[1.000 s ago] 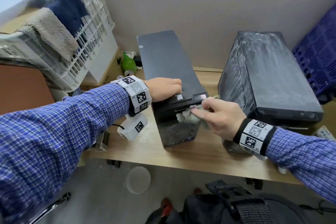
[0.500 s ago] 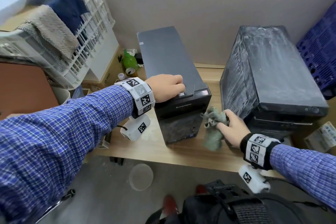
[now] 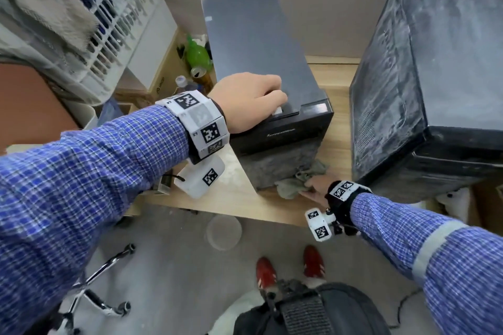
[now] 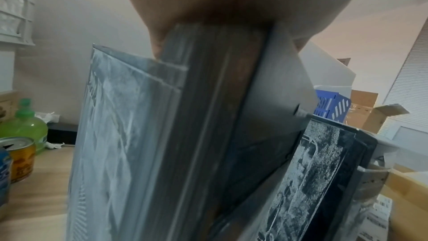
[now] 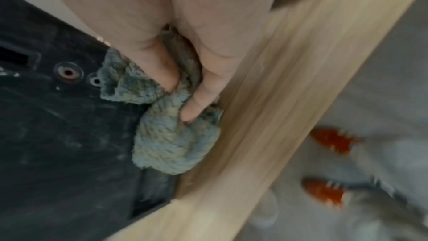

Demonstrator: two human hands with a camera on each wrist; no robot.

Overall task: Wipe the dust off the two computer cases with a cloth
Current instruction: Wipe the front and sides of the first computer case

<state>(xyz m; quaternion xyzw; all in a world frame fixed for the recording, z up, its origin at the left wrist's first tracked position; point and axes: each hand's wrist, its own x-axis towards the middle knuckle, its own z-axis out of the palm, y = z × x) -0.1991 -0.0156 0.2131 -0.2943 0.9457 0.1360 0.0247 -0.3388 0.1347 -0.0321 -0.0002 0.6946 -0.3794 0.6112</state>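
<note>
Stood on a pale wooden tabletop [image 3: 337, 81] against a plain wall: left computer case [image 3: 253, 43], dustier right computer case [image 3: 449, 62]. Front lettering too blurred to read. Left hand [image 3: 245, 102] rested curled on the left case's near top edge. Right hand [image 3: 315, 189], fingers [image 5: 197, 105] gripping the cloth [image 3: 296, 179], at that case's near base.

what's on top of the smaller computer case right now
Only the left hand rests on the smaller case, at its front edge. Whatever lies beneath the palm is hidden. The cloth is low at the front.
</note>
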